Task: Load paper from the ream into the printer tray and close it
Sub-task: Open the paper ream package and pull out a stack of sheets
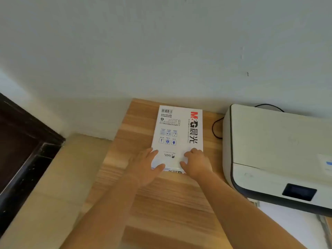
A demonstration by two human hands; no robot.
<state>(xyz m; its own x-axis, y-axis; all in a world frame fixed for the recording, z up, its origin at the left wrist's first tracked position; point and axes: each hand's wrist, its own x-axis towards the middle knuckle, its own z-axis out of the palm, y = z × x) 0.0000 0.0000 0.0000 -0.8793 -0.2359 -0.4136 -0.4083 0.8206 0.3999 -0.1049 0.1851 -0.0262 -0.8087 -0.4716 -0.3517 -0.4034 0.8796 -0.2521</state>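
Observation:
A white wrapped paper ream (177,133) with red and black print lies flat on the wooden table (161,203), its far end near the wall. My left hand (146,165) grips the ream's near left corner, fingers on top and thumb at the near edge. My right hand (196,163) holds the near right corner the same way. The white printer (276,151) with a dark display stands to the right of the ream. Its extended tray (291,223) sticks out below the front, pale inside.
A black cable (215,129) loops on the table between ream and printer. The white wall runs along the back. Left of the table lies a beige floor, with a dark door frame (27,150) at the far left.

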